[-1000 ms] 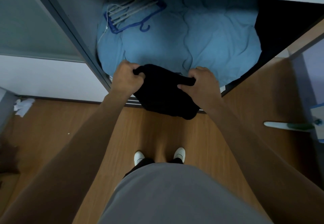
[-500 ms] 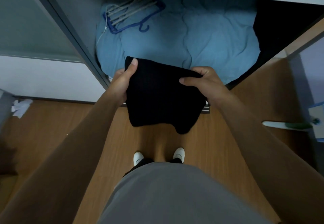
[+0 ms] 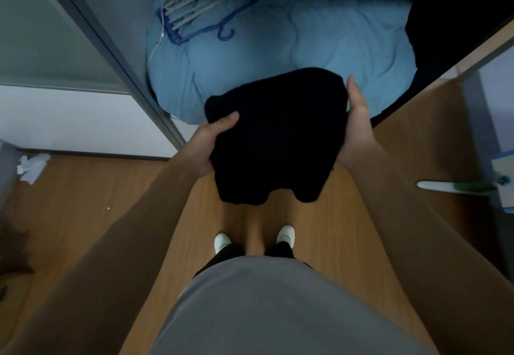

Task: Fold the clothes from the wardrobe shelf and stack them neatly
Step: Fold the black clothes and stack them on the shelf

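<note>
The black garment (image 3: 278, 132) was held above the floor (image 3: 83, 187) — left hand (image 3: 207, 143) grip pinched its left edge, thumb on top; right hand (image 3: 357, 115) lay flat, fingers straight, against the right edge.

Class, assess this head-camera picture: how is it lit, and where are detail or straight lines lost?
Head view: dim light; the black garment between the left hand and right hand shows as a flat shape, folds lost; the wide lens bends the wardrobe frame.
</note>
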The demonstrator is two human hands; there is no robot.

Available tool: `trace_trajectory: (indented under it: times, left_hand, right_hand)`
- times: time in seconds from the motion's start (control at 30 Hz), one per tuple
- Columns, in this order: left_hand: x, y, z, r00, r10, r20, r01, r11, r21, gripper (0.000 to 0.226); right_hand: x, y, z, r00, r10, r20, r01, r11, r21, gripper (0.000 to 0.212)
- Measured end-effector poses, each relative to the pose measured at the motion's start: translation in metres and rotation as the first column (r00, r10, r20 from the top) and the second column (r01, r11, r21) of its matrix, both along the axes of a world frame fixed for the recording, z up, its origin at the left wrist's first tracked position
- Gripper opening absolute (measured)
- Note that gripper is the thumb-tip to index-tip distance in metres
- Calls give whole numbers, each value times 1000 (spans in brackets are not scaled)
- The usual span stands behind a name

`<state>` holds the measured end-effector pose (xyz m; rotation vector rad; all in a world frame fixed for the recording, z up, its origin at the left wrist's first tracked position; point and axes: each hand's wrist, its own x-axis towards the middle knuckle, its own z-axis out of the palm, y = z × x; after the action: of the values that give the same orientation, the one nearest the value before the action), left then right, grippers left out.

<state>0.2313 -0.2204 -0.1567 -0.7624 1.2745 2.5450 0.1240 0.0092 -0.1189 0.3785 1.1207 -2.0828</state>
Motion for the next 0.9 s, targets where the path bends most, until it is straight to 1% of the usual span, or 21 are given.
trace_trajectory:
  times: [0.07,0.1,0.13,0.17,0.2,0.23,0.27,0.3,0.37,0.4,0.43,0.5,0.53,0.57,0.6,0.67,0.7,0.73,0.8,0.87,0.9]
  left_hand:
    - [-2,-7,8,998,47,45,-45,998,-44,50]
    - [-3,-12,12,996,67,65,-63,996,-66,49]
    - [-4,-18,15,992,89,85,-82,993,-84,47]
    - [-4,-25,18,988,114,107,-103,989,-103,45]
    - [-4,-33,21,981,140,134,-123,984,-127,45]
    - [-4,-41,25,972,166,164,-140,977,-160,45]
    - [-3,-50,28,963,189,192,-150,968,-199,45]
    - [-2,-60,31,955,207,210,-154,957,-245,46]
    - [3,-81,34,951,229,207,-154,933,-327,51]
    - [6,-91,35,958,229,174,-160,926,-341,57]
    - [8,-100,36,968,217,126,-163,926,-341,69]
    - [12,-116,39,984,175,33,-152,923,-354,105]
    - [14,-123,42,991,132,2,-121,914,-388,115]
    - [14,-130,46,998,61,-22,-64,900,-431,117]
    - [15,-136,51,999,-36,-31,16,880,-475,115]
    - [17,-147,65,972,-235,-1,193,801,-567,113]
    - [17,-151,72,950,-309,36,265,742,-616,114]
    - [16,-154,79,927,-365,85,323,663,-676,114]
    - [12,-157,89,889,-410,204,389,442,-808,109]
    - [6,-160,96,872,-392,292,396,216,-892,98]
    - [2,-162,100,868,-385,315,390,135,-911,94]
  right_hand:
    - [8,-5,-17,990,136,26,-136,990,-28,70]
    - [13,-9,-26,972,235,12,-235,971,43,69]
    - [19,-15,-32,944,330,-33,-319,930,182,66]
    - [23,-22,-37,913,395,-104,-342,879,331,59]
    - [25,-29,-40,888,419,-190,-298,838,458,49]
    - [27,-36,-41,876,413,-251,-231,814,533,44]
    - [27,-42,-38,872,391,-296,-172,809,562,46]
    - [27,-48,-33,871,358,-337,-125,824,552,53]
    - [25,-59,-22,880,288,-378,-79,873,480,69]
    - [22,-64,-16,873,285,-395,-82,885,458,71]
    - [19,-69,-9,853,311,-419,-97,884,458,67]
    - [16,-82,9,770,433,-469,-136,829,542,61]
    - [16,-88,18,713,507,-484,-146,783,605,62]
    - [15,-95,28,641,591,-489,-143,718,681,66]
    - [14,-102,37,554,680,-481,-116,635,764,69]
    - [13,-117,50,382,818,-430,7,463,887,73]
    - [13,-124,55,327,854,-404,70,405,912,73]
    - [12,-131,59,296,876,-382,129,360,924,72]
    - [9,-146,66,260,901,-348,256,283,924,69]
    - [2,-159,75,206,917,-342,395,242,886,56]
    - [-2,-164,80,173,923,-342,467,229,854,47]
